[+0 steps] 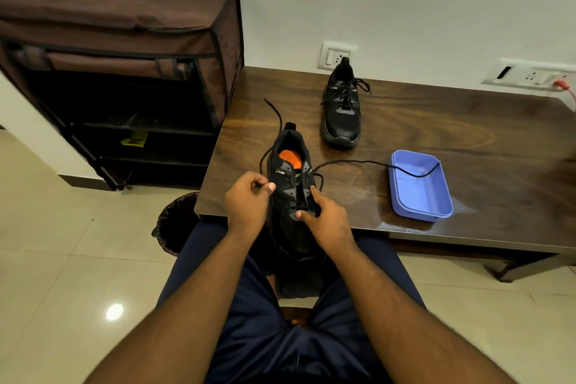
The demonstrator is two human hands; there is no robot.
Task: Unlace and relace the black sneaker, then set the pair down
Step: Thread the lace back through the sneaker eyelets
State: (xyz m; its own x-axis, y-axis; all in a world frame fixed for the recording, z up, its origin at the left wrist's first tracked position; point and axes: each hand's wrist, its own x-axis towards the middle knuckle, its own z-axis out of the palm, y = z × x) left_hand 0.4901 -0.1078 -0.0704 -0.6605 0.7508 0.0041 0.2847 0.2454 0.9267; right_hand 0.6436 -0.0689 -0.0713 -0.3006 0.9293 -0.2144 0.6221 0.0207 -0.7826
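A black sneaker [290, 174] with an orange insole lies at the table's near edge, its toe hanging over toward my lap. Its lace [352, 162] is partly threaded; one loose end runs right into the blue tray, the other curls up left past the heel. My left hand [246, 201] pinches the lace at the shoe's left side. My right hand [324, 218] grips the shoe's right side at the lower eyelets, thumb on the laces. The second black sneaker [342, 109], fully laced, stands farther back on the table.
A blue plastic tray [419, 193] sits on the dark wooden table [467, 134] to the right. A brown fabric shoe rack [118, 72] stands at the left. A dark bin [174, 224] sits below the table corner. Wall sockets [530, 73] are behind.
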